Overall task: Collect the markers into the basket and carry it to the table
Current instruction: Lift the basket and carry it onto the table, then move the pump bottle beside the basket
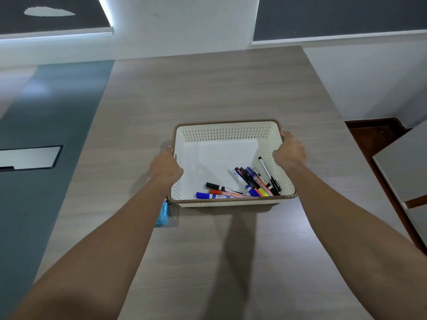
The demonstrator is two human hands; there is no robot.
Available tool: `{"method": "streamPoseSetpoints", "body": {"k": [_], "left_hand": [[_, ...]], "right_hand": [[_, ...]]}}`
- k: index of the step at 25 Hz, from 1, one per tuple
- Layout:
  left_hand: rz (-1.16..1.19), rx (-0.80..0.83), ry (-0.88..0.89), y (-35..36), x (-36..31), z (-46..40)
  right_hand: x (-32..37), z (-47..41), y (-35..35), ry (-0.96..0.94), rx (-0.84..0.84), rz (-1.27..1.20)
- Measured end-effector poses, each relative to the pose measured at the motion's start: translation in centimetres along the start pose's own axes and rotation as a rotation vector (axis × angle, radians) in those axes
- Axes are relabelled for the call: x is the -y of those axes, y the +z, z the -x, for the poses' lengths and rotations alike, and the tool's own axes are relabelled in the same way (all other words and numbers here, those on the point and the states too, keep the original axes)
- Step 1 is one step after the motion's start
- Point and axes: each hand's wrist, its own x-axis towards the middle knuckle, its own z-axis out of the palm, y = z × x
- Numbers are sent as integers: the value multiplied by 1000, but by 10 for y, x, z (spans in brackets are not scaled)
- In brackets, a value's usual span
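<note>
A cream perforated basket [221,132] with a brown rim is over the grey wood-grain table [208,88]. My left hand [165,167] grips its left rim and my right hand [290,151] grips its right rim. Several markers [251,181] in black, blue, orange, purple and yellow lie in the basket's near right corner. I cannot tell whether the basket's base rests on the table or hangs just above it.
A small blue object [161,213] lies on the table beside the basket's near left corner, partly hidden by my left forearm. Dark blue floor [46,135] lies left of the table. A grey cabinet edge [402,167] stands at the right.
</note>
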Motion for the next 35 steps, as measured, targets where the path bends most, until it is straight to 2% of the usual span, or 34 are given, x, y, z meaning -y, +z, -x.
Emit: {"method": "streamPoseSetpoints", "body": {"k": [6, 8, 11, 14, 19, 24, 28, 31, 35], "left_hand": [[-67, 92, -12, -3, 7, 6], [-68, 10, -5, -6, 11, 17], [4, -174, 18, -10, 26, 48], [21, -206, -38, -14, 54, 76], [10, -55, -200, -6, 94, 95], [136, 118, -302, 6, 108, 92], [190, 178, -375, 14, 123, 89], [272, 121, -410, 14, 137, 90], [438, -61, -379, 6, 143, 95]], "right_hand": [[1, 7, -6, 3, 129, -61], [6, 20, -5, -14, 96, -13], [17, 53, 6, -136, 15, 86], [35, 91, 19, -233, 100, 32], [69, 161, 42, -377, 231, -88], [95, 187, 62, -446, 214, -142], [117, 192, 68, -480, 225, -133], [137, 193, 71, -503, 230, -146], [168, 198, 80, -481, 281, -242]]}}
